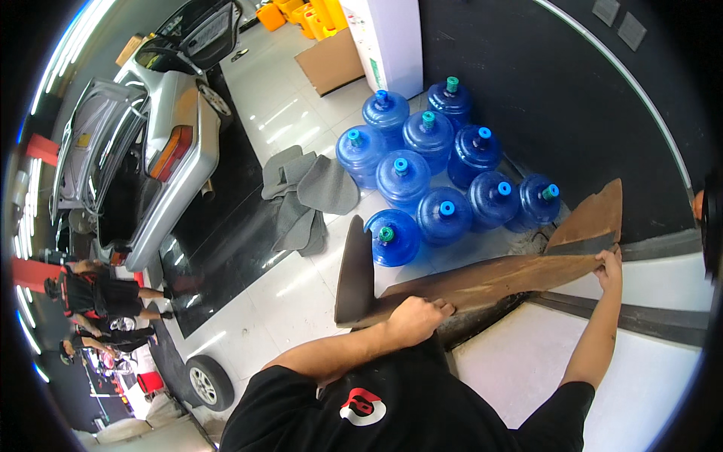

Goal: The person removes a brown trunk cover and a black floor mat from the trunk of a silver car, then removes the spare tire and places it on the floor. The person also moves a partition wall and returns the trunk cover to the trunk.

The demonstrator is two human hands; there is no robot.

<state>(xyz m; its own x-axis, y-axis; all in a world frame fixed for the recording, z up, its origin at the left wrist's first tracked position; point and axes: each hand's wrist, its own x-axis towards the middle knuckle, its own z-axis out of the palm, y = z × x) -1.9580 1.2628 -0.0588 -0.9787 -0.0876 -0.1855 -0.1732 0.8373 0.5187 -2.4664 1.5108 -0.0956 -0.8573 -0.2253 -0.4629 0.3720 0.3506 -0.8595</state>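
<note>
A long, stained brown panel (482,282) spans the space in front of my body. Its left end rises in a dark upright flap (357,264); at the right, a pointed brown section (595,218) stands up against the black wall. My left hand (422,315) is closed on the panel's near edge, left of its middle. Up at the right end, my right hand (609,269) pinches the panel's edge with its fingers. Just beyond the panel stand several blue water jugs (403,177) with blue or green caps. What the panel is made of, I cannot tell.
Grey floor mats (324,184) lie left of the jugs. A silver car (181,181) with its trunk lid raised stands further left, near two people (105,290). A loose wheel (210,383) lies lower left. Cardboard (330,62) leans by a white pillar (392,45).
</note>
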